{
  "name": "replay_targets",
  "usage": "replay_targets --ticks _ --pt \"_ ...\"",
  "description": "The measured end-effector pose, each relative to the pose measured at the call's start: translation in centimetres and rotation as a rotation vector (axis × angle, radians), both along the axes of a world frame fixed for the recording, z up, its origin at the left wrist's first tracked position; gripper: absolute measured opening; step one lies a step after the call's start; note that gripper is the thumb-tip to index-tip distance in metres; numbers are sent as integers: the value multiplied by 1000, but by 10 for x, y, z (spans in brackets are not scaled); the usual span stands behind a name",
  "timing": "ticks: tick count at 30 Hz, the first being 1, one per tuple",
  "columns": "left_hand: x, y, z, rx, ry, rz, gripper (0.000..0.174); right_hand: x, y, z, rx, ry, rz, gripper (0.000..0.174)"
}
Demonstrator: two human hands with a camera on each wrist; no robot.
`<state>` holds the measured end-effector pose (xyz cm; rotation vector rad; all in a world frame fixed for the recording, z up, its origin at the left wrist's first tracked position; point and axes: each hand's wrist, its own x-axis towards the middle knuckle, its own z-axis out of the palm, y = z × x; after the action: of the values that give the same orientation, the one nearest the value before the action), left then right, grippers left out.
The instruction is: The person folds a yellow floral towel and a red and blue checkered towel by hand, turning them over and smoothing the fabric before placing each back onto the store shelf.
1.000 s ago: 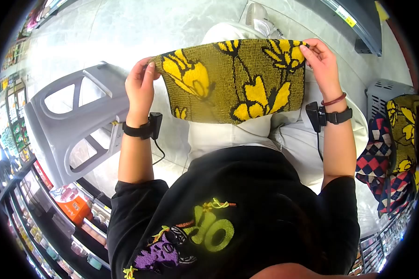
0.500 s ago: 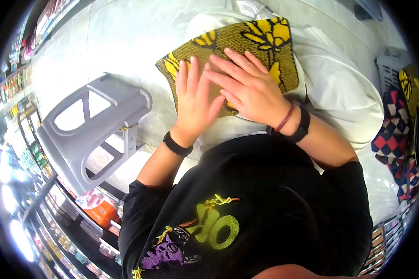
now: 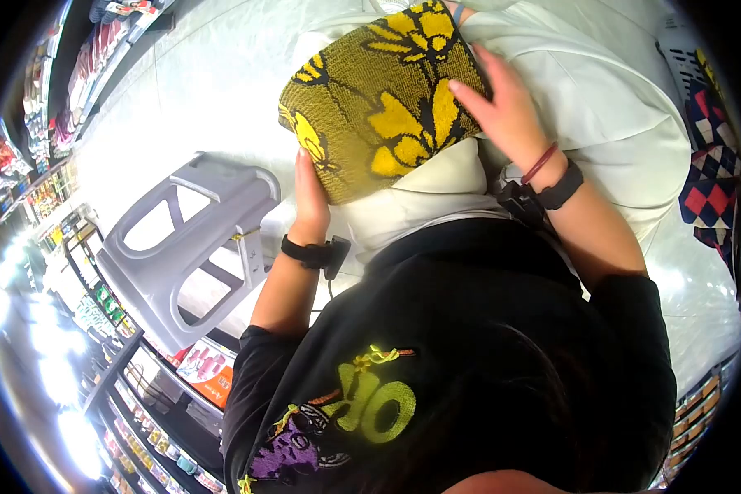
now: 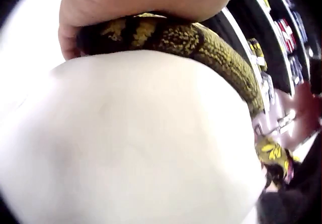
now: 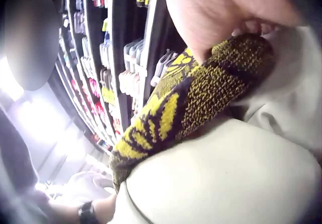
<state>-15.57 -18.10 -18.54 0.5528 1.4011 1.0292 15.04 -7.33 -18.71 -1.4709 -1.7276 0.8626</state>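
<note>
An olive-green towel (image 3: pixel 346 115) with yellow flowers and black outlines lies across the person's white-trousered lap. Its edge looks thick and rounded, as if folded, in the right wrist view. At the towel's left edge is the left hand (image 3: pixel 311 198), thumb side up, with the other fingers hidden under the cloth from above. The left wrist view shows those fingers (image 4: pixel 68 39) curling round the towel's end. On the opposite edge, the right hand (image 3: pixel 506 111) holds the towel with its thumb on top and its fingers at the side.
A grey plastic step stool (image 3: pixel 160 263) stands on the tiled floor to the left. Shelves of goods (image 3: pixel 148 412) run along the left. At the far right are a grey basket (image 3: pixel 679 58) and checked red, navy and white cloth (image 3: pixel 708 181).
The towel was stretched between both hands by its upper corners, then lay on the lap under flat palms. Now the hands have spread apart to its left and right edges.
</note>
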Motion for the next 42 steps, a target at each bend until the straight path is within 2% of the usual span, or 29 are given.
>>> replay_targets --ticks 1,2,3,4,6,7,10,12,15,16,20,23,25,26,29,30,33,34,36,37,39,41,42 --pt "-1 -3 2 -15 -16 -10 59 7 0 1 -171 28 -65 47" --pt "0 -6 10 -32 -31 -20 58 9 2 -2 -39 61 -74 39" --pt "-2 -8 15 -48 -46 -31 58 10 0 -1 -27 113 -71 36" --pt "-18 -15 -3 -139 58 92 52 10 0 2 -11 165 -68 34" --pt "-17 -20 7 -186 248 162 38 5 0 8 -9 276 -82 29" --pt "-17 -24 12 -209 344 199 31 6 0 8 -15 252 -77 29" --pt "-17 -32 20 -220 292 229 27 9 2 2 -51 218 -46 27" --pt "-21 -37 20 -210 192 219 34 13 3 0 -97 232 -11 27" --pt "-26 -42 20 -219 43 174 41 16 4 -1 -70 89 -38 28" --pt "-26 -42 22 -210 -18 160 42 19 5 -1 -65 27 11 28" --pt "-32 -49 19 -60 -164 117 44 25 5 -1 -136 182 7 28" --pt "-38 -54 17 20 -89 29 44 25 5 2 -73 233 -40 28" --pt "-40 -55 16 -43 -115 46 43 24 2 7 -61 254 -25 28" --pt "-38 -54 18 -87 -132 59 42 25 0 12 -216 240 0 30" --pt "-42 -54 13 -163 -166 81 37 22 -3 6 -370 110 59 37" --pt "-44 -51 12 -165 -163 74 36 21 -2 11 -409 240 63 46" --pt "-41 -41 21 -147 -168 65 38 22 2 7 -475 337 95 49" --pt "-39 -37 28 -140 -171 64 39 23 4 10 -647 446 95 48" --pt "-39 -32 36 -200 -394 160 43 24 8 30 -991 660 95 48" --pt "-41 -29 39 -225 -506 207 45 27 9 31 -971 789 138 49" --pt "-48 -27 41 -221 -398 195 53 28 11 38 -930 1046 234 53" --pt "-55 -27 50 -156 -338 120 55 38 11 61 -844 1076 249 57" --pt "-52 -25 61 -157 -343 165 60 43 12 72 -843 1078 233 58"
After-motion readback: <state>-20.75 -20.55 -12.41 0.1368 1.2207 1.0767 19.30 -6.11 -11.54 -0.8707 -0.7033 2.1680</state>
